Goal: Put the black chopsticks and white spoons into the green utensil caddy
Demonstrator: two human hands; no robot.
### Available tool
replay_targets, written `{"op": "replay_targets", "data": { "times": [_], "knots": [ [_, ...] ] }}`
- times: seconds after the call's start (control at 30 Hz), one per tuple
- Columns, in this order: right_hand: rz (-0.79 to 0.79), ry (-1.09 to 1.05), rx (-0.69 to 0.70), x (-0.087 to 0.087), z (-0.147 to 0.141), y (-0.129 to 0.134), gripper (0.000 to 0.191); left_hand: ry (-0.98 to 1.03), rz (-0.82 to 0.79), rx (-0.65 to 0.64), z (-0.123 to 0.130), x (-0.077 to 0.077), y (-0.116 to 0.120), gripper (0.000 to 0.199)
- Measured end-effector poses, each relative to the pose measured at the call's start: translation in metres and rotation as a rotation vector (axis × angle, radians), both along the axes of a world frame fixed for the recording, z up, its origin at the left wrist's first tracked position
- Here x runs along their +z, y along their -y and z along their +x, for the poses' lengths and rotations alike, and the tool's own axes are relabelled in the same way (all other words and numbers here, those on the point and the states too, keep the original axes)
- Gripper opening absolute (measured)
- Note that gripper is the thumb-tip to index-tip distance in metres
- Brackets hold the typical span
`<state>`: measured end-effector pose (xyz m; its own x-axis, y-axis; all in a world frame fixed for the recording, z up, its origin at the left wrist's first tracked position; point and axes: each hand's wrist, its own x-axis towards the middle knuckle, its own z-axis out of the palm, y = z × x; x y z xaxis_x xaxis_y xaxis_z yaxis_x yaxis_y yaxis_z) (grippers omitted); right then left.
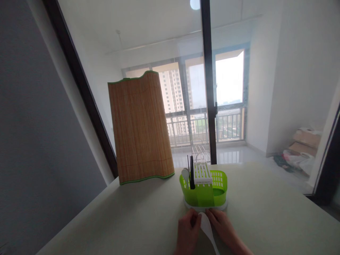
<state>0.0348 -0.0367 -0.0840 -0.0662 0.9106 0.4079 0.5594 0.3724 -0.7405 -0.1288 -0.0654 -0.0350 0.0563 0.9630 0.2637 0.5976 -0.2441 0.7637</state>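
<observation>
Pointing its wide end at the green basket point(204, 198), a big white spoon point(206, 226) is just in front of it, between the person's left hand point(187, 228) and right hand point(222, 225). The left fingers curl by that end; whether they pinch it, nobody can tell. The right hand's grip is unclear too. Black sticks point(192, 175) stand inside the basket. Left of it stands a brown mat point(140, 131).

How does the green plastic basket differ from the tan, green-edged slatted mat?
The basket is low and rounded; the mat is a taller, curved sheet. The basket has openings and holds utensils; the mat's face looks unbroken. Both show green and stand on the pale table.
</observation>
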Motion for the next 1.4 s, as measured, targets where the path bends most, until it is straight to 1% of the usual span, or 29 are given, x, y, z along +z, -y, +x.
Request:
{"op": "replay_targets", "data": {
  "times": [0.07,0.13,0.2,0.27,0.33,0.4,0.43,0.5,0.63,0.77,0.83,0.9,0.97,1.07,1.17,1.23,1.27,1.3,1.33,1.4],
  "knots": [
    [-0.071,-0.020,0.033,0.003,0.001,-0.001,0.050,0.019,0.150,0.084,-0.014,0.029,0.000,0.034],
    [-0.116,-0.019,0.045,0.005,0.001,0.000,0.050,0.012,0.352,0.183,-0.028,0.063,-0.002,0.033],
    [-0.119,0.001,0.037,0.006,0.001,0.001,0.048,-0.020,0.570,0.308,-0.042,0.098,-0.008,0.031],
    [-0.118,0.004,0.041,0.006,0.000,0.001,0.046,-0.078,0.739,0.416,-0.053,0.127,-0.020,0.032],
    [-0.122,0.005,0.050,0.006,0.000,0.002,0.044,-0.164,0.847,0.466,-0.062,0.145,-0.036,0.036],
    [-0.123,0.019,0.061,0.004,0.000,0.001,0.045,-0.267,0.890,0.458,-0.067,0.153,-0.055,0.040],
    [-0.118,0.036,0.063,0.003,0.000,0.001,0.045,-0.319,0.886,0.441,-0.067,0.153,-0.063,0.040],
    [-0.100,0.080,0.056,0.001,0.000,0.000,0.044,-0.416,0.826,0.397,-0.066,0.148,-0.079,0.039],
    [-0.078,0.138,0.031,-0.002,0.000,0.000,0.043,-0.553,0.607,0.324,-0.056,0.130,-0.096,0.033],
    [-0.044,0.168,0.023,-0.004,0.000,0.000,0.043,-0.559,0.391,0.310,-0.047,0.115,-0.104,0.033],
    [-0.031,0.174,0.017,-0.005,0.000,0.001,0.041,-0.555,0.313,0.308,-0.044,0.110,-0.108,0.033],
    [-0.021,0.183,0.012,-0.007,0.000,0.000,0.039,-0.569,0.276,0.303,-0.042,0.106,-0.112,0.033],
    [-0.010,0.203,0.010,-0.007,0.000,0.000,0.038,-0.592,0.271,0.303,-0.041,0.104,-0.115,0.033],
    [-0.019,0.223,0.014,-0.008,0.000,0.000,0.040,-0.636,0.276,0.318,-0.041,0.107,-0.116,0.032],
    [-0.033,0.239,0.018,-0.009,0.000,0.000,0.039,-0.653,0.310,0.364,-0.042,0.108,-0.106,0.033],
    [-0.037,0.275,0.011,-0.008,-0.001,0.001,0.037,-0.623,0.320,0.381,-0.041,0.098,-0.089,0.036],
    [-0.036,0.298,0.006,-0.008,-0.001,0.002,0.036,-0.599,0.311,0.362,-0.039,0.089,-0.078,0.036],
    [-0.033,0.320,-0.001,-0.007,-0.002,0.002,0.034,-0.575,0.289,0.311,-0.037,0.077,-0.065,0.037],
    [-0.028,0.338,-0.004,-0.007,-0.003,0.003,0.032,-0.556,0.258,0.233,-0.033,0.063,-0.052,0.037],
    [-0.009,0.355,-0.018,-0.007,-0.004,0.005,0.027,-0.549,0.168,-0.016,-0.024,0.030,-0.027,0.036]
  ]
}}
